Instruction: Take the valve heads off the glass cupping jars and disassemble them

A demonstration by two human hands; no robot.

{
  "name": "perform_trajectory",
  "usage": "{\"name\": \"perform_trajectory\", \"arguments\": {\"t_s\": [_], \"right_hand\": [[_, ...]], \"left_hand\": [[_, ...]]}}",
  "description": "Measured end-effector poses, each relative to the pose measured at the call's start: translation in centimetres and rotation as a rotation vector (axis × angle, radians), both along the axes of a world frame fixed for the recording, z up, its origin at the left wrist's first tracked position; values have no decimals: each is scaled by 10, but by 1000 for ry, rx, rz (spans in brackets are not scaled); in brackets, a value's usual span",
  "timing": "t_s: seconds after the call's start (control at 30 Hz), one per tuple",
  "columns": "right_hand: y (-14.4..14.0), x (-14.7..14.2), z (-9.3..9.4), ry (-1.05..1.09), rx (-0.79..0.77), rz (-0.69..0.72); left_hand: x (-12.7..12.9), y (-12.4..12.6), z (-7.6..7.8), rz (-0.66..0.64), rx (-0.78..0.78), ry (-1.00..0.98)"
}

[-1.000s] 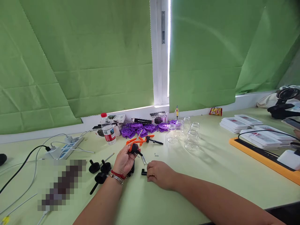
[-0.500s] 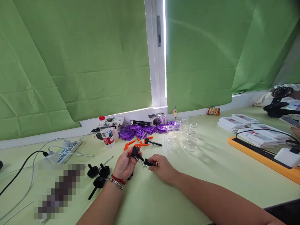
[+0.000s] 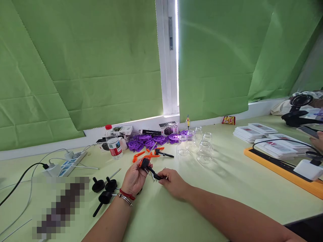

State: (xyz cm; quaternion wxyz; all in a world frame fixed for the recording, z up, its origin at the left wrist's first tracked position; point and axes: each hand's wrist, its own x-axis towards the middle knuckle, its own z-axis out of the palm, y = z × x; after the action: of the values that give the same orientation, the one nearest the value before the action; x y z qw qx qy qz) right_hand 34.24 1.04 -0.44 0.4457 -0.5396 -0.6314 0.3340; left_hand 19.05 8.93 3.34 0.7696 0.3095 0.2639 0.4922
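Green blinds (image 3: 101,67) hung behind a pale green bench (image 3: 227,188), with a white window frame (image 3: 168,57) showing between them. Near the middle of the bench, the person's left hand (image 3: 133,178), wearing a red cord and a metal bangle at the wrist, was curled around a black knob with a pin (image 3: 145,164) and held it raised just above the surface. The right hand (image 3: 174,181) was pinched shut on a small black part (image 3: 158,176), which touched the tip of the piece in the left hand, so the two hands met over the bench.

Just left of the left wrist lay three black knobs with stems (image 3: 104,188), close together. Just beyond the hands lay orange plastic pieces (image 3: 148,155) and another black pin (image 3: 164,154). Farther back, by the wall, sat a heap of purple round parts (image 3: 148,140), small boxes (image 3: 169,127) and a water bottle with a red cap (image 3: 113,144). Right of these stood a cluster of clear glass jars (image 3: 199,146).

At far left, a white power strip (image 3: 65,163) with cables lay on the bench. At far right were stacks of flat white packets (image 3: 264,134), an orange-edged tray (image 3: 282,168), a white adapter (image 3: 309,169) and a small black fan (image 3: 300,102). Another person's hand (image 3: 318,140) showed at the right edge.
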Motion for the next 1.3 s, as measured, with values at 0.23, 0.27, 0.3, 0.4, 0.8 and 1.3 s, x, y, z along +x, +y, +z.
{"name": "perform_trajectory", "arguments": {"t_s": [0.23, 0.27, 0.3, 0.4, 0.8, 1.3], "right_hand": [[-3, -3, 7, 355, -312, 95], [-4, -4, 8, 362, -323, 96], [-4, -4, 10, 361, -332, 99], [-5, -4, 10, 358, -347, 116], [-3, -5, 1, 379, -266, 178], [0, -4, 0, 408, -315, 155]], "left_hand": [[-2, -4, 6, -49, 14, -6], [-2, -4, 7, -52, 13, -4], [-2, -5, 8, -56, 16, -3], [-2, -6, 9, -57, 26, 6], [5, -8, 0, -30, 39, -13], [3, -15, -1, 58, 471, 330]]}}
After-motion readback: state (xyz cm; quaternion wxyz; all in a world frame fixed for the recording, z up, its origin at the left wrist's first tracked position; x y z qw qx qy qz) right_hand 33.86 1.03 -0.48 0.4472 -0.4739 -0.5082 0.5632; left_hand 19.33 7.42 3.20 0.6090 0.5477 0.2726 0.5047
